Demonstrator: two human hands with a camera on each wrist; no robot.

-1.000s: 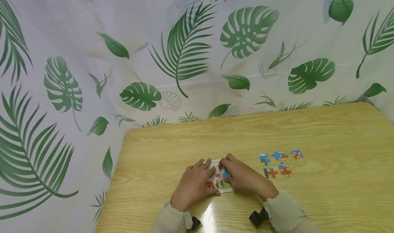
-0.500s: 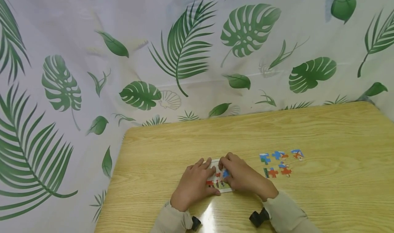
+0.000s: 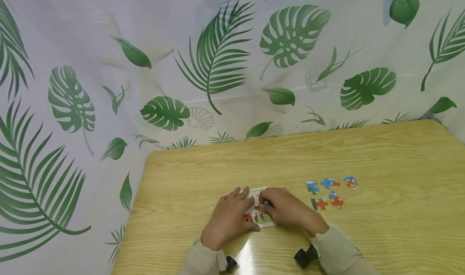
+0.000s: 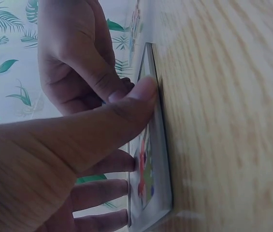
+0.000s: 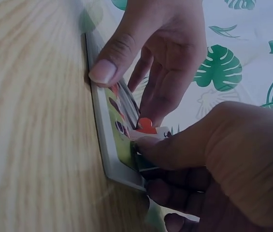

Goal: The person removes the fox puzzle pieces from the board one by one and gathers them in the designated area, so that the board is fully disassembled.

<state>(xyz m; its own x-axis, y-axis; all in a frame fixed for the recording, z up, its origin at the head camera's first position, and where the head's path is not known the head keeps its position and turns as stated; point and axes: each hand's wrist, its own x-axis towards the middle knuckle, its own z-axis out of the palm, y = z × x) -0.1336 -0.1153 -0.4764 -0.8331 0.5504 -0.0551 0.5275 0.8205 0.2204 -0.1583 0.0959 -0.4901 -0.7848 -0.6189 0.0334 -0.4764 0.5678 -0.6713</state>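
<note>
A small white-framed jigsaw board [image 3: 268, 225] lies on the table, with red, green and dark picture parts showing in it. My left hand [image 3: 229, 214] rests spread over its left side. In the left wrist view the left thumb [image 4: 143, 89] presses on the board's frame [image 4: 163, 179] and the other fingers reach over it. My right hand [image 3: 290, 208] pinches a puzzle piece [image 5: 147, 126] between thumb and fingers, tilted close over the board's right part. An orange knob and a pale part of that piece show in the right wrist view; the fingers hide the rest.
Several loose puzzle pieces, among them a blue-and-orange corner one [image 3: 350, 182] and a red one [image 3: 321, 204], lie to the right on the wooden table [image 3: 399, 166]. A leaf-patterned white cloth [image 3: 232, 65] hangs behind the table.
My right fingers have curled further and drawn lower over the board, and the blue part of the puzzle piece has turned and shows less. The left hand has kept its place.
</note>
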